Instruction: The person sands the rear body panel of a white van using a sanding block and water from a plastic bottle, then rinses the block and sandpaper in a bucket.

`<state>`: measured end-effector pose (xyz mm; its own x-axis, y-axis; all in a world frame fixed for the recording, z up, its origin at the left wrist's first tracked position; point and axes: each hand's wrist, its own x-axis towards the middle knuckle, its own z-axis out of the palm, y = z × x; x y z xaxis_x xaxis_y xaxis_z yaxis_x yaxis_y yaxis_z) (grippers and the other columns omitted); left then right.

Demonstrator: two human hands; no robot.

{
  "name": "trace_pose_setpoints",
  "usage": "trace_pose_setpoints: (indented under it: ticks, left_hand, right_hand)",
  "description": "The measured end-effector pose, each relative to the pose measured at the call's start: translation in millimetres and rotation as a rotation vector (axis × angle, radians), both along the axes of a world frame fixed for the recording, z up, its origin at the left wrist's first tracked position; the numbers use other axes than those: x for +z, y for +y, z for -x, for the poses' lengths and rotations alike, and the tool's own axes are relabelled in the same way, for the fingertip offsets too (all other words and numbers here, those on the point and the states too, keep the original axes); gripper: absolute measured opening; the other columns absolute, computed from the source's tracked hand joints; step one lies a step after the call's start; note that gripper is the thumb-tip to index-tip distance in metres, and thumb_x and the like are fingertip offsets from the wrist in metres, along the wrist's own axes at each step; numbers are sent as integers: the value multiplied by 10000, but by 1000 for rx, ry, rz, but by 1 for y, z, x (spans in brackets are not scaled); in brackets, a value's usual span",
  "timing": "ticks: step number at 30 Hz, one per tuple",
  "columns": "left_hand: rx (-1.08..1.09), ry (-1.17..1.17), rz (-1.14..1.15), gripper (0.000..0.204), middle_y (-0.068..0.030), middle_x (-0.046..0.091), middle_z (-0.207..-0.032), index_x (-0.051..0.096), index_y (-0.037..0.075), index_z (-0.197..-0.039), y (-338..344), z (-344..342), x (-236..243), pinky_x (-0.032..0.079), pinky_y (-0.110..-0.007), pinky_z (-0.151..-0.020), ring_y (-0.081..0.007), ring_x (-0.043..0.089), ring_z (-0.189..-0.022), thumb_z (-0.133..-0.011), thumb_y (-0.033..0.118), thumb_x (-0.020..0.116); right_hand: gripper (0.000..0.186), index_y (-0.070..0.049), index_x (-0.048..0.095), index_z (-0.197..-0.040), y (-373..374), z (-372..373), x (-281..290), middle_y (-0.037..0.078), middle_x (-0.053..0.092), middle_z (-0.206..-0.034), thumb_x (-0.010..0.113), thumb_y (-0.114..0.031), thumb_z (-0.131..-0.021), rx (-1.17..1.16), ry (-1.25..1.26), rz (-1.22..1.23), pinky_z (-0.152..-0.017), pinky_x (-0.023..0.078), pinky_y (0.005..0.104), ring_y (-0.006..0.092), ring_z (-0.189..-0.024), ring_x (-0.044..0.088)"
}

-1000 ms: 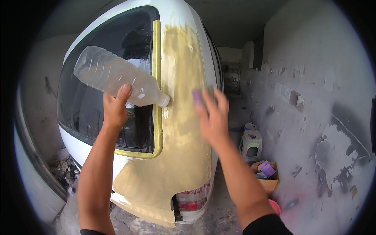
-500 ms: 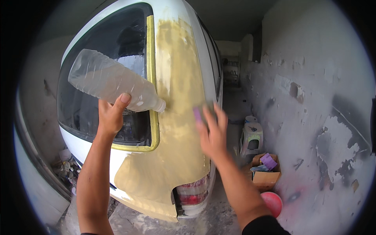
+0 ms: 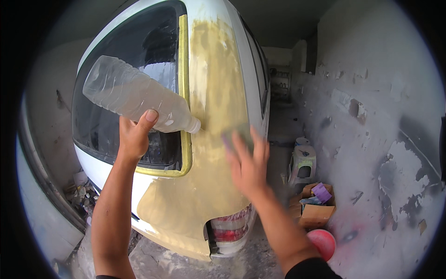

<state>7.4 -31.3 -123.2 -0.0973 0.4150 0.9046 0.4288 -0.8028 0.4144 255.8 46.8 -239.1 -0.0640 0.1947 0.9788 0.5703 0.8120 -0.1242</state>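
Bottle, translucent ribbed plastic: tilted before the dark window, mouth down and rightward; probably thin-walled, modest in weight, slippery if wet — best held round the middle. Left hand: directly below the bottle, wrapped around its underside, thumb up the near face. Tan-coated panel: right of the bottle's mouth. Block, dark with purple edge, blurred: under the right hand's fingertips; likely light, slightly yielding, best gripped by its sides. Right hand: fingers partly spread, holding the block — thumb pressure cannot be told.
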Motion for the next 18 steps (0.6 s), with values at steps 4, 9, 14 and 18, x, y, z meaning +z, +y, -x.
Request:
trace_pose_setpoints:
  ticks: [4,9,14,18]
  left_hand:
    - [20,-16,-18,660,-115,607,-1081,544,-45,-1177,-1,-12,6,433,-353,-899,-210,561,-1015,-801,469,714]
    - [31,-27,-10,653,-120,606,-1078,541,-47,-1180,-9,-5,5,436,-351,-898,-211,561,-1019,-799,453,722]
    - [-20,7,-53,612,-114,611,-1053,554,-46,-1157,-11,-3,2,441,-341,-880,-198,568,-981,-803,424,721]
    - [-81,-22,-15,548,-101,614,-1044,568,-40,-1135,-11,-3,1,441,-331,-873,-182,563,-970,-814,377,721]
  right_hand:
    - [481,-157,559,-1315,62,11,119,215,402,-1370,656,-186,-845,10,85,-7,-977,363,509,413,-1179,423]
    - [508,-192,565,-1303,17,19,37,218,387,-1377,700,-190,-814,-68,26,-3,-981,361,504,421,-1200,411]
    - [491,-193,572,-1290,-33,21,-21,220,383,-1368,697,-206,-815,-136,-79,22,-974,349,514,420,-1191,406]
    - [463,-183,569,-1295,36,25,103,218,396,-1359,664,-223,-843,-98,16,-23,-970,359,516,413,-1193,410]
